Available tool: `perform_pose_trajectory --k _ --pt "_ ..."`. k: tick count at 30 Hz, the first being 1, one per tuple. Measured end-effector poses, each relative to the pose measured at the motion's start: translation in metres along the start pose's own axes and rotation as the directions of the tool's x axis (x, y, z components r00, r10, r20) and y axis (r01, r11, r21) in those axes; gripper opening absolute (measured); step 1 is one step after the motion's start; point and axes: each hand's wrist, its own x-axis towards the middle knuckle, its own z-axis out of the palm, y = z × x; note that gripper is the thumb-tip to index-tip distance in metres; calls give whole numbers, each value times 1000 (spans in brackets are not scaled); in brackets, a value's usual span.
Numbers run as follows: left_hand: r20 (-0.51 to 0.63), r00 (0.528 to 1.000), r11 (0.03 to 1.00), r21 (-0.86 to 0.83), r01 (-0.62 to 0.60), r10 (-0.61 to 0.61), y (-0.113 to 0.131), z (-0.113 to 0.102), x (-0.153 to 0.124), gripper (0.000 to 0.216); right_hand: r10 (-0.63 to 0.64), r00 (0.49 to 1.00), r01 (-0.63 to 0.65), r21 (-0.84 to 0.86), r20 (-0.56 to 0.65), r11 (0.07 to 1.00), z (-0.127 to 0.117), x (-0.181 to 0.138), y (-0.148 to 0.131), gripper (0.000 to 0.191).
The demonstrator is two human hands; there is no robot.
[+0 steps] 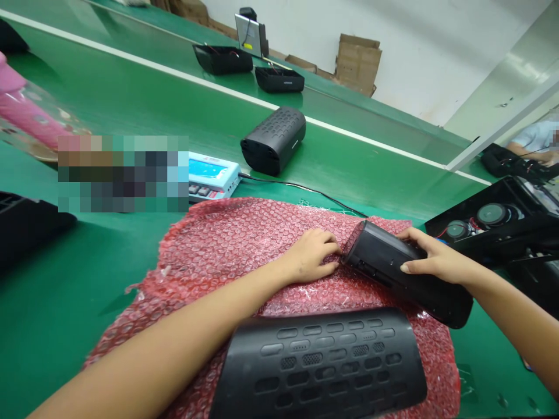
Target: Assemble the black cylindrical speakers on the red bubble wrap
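Note:
My right hand (430, 256) grips a black speaker housing (393, 267) near its right half, thumb on the near face and fingers over the far edge. The housing lies tilted on a sheet of red bubble wrap (244, 233). At its left end is my left hand (315, 256), palm down over the wrap with its fingers apart and the fingertips close to the housing's edge; whether they touch it I cannot tell. Closest to me, a black speaker grille (323, 355) with rows of oblong slots lies across the wrap, beside my left forearm.
Behind the wrap are a light-blue meter (213, 174) with a black cable (305, 187) and another black speaker (275, 139). Open black shells (279, 80) sit farther back. To the right lies a housing with round drivers (493, 214); a person (535, 142) is beyond. A pink bottle (30, 105) stands left.

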Motion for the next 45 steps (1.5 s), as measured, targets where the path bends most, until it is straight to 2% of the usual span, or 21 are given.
perform_pose_trajectory --k 3,5,8,10,13,19,21,24,27,29,31,33,34,36,38,39,41,43,45 --pt "2 1000 1000 -17 2 -2 0 0 0 20 -25 988 37 -72 154 997 -17 5 10 73" --pt "11 1000 1000 -21 4 -4 1 0 0 20 -54 954 84 -91 295 992 -29 10 23 92" --pt "6 1000 1000 -12 6 -6 0 0 1 21 -29 907 30 4 421 1000 -41 17 45 119" --pt "-4 1000 1000 -5 6 -6 0 1 1 21 3 898 -18 31 441 999 -43 20 54 128" --pt "-13 1000 1000 2 4 -4 1 1 1 21 37 895 -41 -1 444 999 -42 19 55 131" --pt "-18 1000 1000 6 12 -12 2 0 0 21 11 914 44 -127 404 991 -35 4 39 124" --pt "-17 1000 1000 7 8 -8 2 0 0 20 29 912 4 -80 410 997 -32 1 37 125" --pt "-22 1000 1000 10 6 -6 2 0 0 20 54 918 -93 80 393 992 -22 0 39 125" --pt "-29 1000 1000 21 0 0 1 1 0 19 42 944 -99 162 326 982 -13 -2 41 124" --pt "-32 999 999 35 -6 7 1 1 0 19 9 970 -37 112 243 993 -9 -6 37 121" --pt "-33 999 999 51 -6 8 1 1 0 19 -71 991 79 -71 115 994 -9 -11 30 115" --pt "-29 1000 998 63 -4 5 1 1 -1 20 -216 975 178 -390 -55 904 -13 -14 22 108" --pt "-26 1000 998 67 -3 5 1 1 -1 20 -310 940 188 -547 -140 816 -17 -14 18 102" --pt "-22 1000 997 74 -3 4 1 2 -1 22 -487 825 119 -754 -287 646 -26 -9 9 83" --pt "-21 1000 997 76 0 1 0 3 -1 23 -575 696 19 -790 -429 612 -39 5 -3 74" --pt "-20 1000 997 75 2 0 0 4 -1 23 -559 657 -15 -750 -506 661 -47 15 -11 77" --pt "-16 1000 998 70 4 -3 -1 5 -1 22 -427 634 -65 -595 -645 801 -64 40 -30 95" --pt "-9 1000 998 62 4 -4 -1 5 0 22 -278 657 -106 -452 -701 886 -81 71 -50 106" --pt "-1 1000 998 54 9 -9 -2 5 1 23 -217 671 -150 -417 -709 897 -96 105 -67 111"
